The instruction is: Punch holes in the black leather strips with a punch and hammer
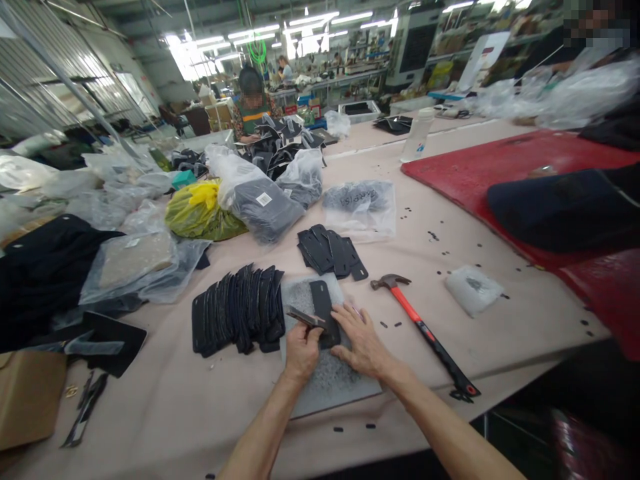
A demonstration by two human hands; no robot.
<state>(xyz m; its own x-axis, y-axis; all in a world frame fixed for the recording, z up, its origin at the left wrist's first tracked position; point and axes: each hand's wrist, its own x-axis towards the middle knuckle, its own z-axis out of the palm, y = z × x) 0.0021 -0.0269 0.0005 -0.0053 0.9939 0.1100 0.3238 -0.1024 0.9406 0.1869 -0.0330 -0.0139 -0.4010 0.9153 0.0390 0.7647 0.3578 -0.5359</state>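
The left hand [303,350] grips a narrow dark item [306,317] (what exactly it is, I can't tell) and holds it aslant over a black piece [320,300]. The right hand [361,340] is open, fingers spread, its fingertips on the right edge of that piece. The piece lies on a grey speckled mat [340,390], its far end pointing away from the person. Just left of the mat, a row of similar black pieces stands packed together as a stack [237,310]; a smaller fanned pile [331,250] lies beyond the mat. To the right, on the pale table [175,413], lies a hammer [420,320], its head away from the person, with a white packet [474,290] farther right. Across the table sits a co-worker [253,107].
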